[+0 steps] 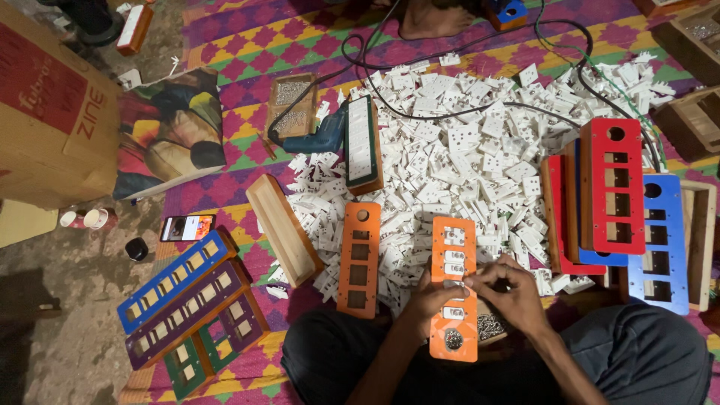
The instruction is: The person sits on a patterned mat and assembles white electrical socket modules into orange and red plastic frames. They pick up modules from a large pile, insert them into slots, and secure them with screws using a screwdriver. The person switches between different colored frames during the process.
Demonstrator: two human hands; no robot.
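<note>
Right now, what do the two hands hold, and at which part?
Both hands grip the orange panel near its middle: the left hand at its left edge, the right hand at its right edge, fingertips on a white socket.

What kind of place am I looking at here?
Probably a small floor workshop assembling extension boards: a heap of white socket parts, coloured cut-out plates like the orange plate in both hands, and a power drill on a woven mat.

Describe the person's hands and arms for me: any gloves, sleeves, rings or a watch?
Both the left hand and right hand are bare: no gloves, rings or watch visible. The forearms show no sleeves up to the frame's bottom edge.
</note>
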